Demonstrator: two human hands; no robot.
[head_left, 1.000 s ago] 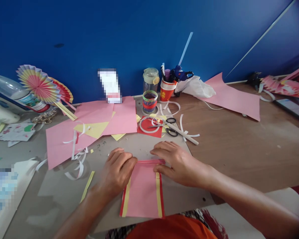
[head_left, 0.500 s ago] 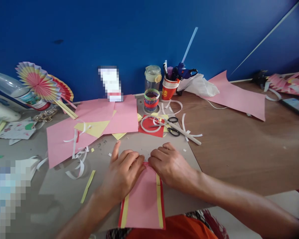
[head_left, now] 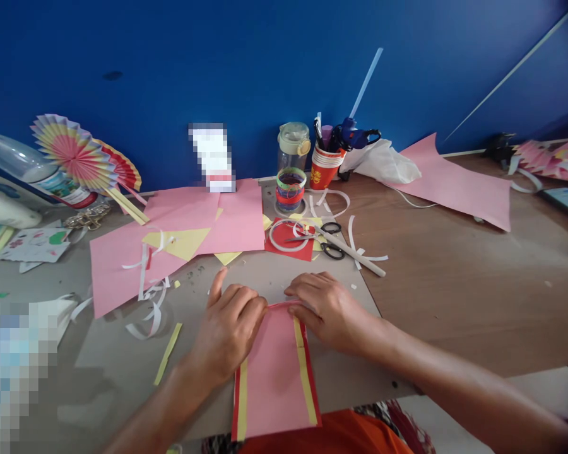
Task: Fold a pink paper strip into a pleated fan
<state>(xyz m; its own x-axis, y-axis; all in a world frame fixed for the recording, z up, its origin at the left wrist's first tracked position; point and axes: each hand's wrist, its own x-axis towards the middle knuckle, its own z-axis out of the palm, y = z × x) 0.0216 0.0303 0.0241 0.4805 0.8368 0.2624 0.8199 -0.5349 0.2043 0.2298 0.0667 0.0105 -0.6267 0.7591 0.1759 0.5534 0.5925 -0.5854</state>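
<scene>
A pink paper strip (head_left: 272, 372) edged in yellow and red lies in front of me, its near end overhanging the table's front edge. At its far end the paper is turned up in a narrow fold. My left hand (head_left: 234, 325) is closed on the left end of that fold, thumb side toward the middle, one finger raised. My right hand (head_left: 329, 309) pinches the fold's right end between thumb and fingers. Beyond the hands, scissors (head_left: 329, 239) lie with a pale stick (head_left: 355, 252) across them, on red paper (head_left: 288, 252).
Pink sheets (head_left: 236, 221) and white paper curls (head_left: 154, 321) lie at the back left, near a folded paper fan (head_left: 76, 154) and a plastic bottle (head_left: 16, 157). A clear cup (head_left: 291, 167) and a red paper cup (head_left: 324, 170) holding pens stand by the blue wall.
My right hand has slid right along the fold, away from my left hand, and its fingers have straightened somewhat. More of the folded far edge shows between the hands.
</scene>
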